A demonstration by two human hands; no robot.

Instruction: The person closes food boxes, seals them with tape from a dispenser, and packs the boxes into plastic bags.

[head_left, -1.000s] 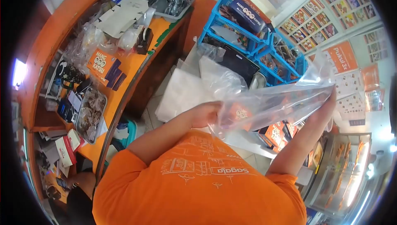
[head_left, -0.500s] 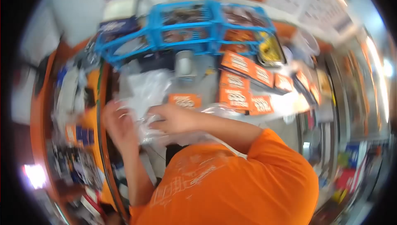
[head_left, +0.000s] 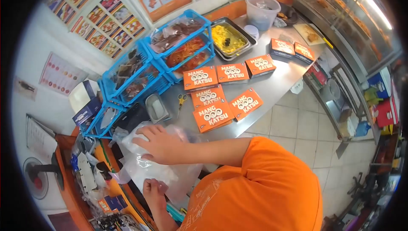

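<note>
Clear plastic bags (head_left: 140, 169) lie in a pale, crumpled layer at the near left end of the metal table. My right hand (head_left: 161, 145) rests on them, palm down, with its fingers spread. Below it, my left hand (head_left: 154, 187) has its fingers curled on the bags' lower edge and pinches the plastic. Right of the hands, orange boxes (head_left: 213, 116) lie on the table, some stacked. Yellow-handled scissors (head_left: 182, 100) and a small metal container (head_left: 157, 108) lie just beyond the bags.
Blue baskets (head_left: 147, 76) with packed items line the wall. A tray of yellow food (head_left: 228, 39) and a translucent bucket (head_left: 262, 12) stand at the back. A glass display case (head_left: 352, 23) is at the right, and a cluttered orange counter (head_left: 109, 152) at the lower left.
The view has turned toward the metal table. The clear bag that was stretched between my hands is no longer held up. Both hands have come to the bags lying at the left.
</note>
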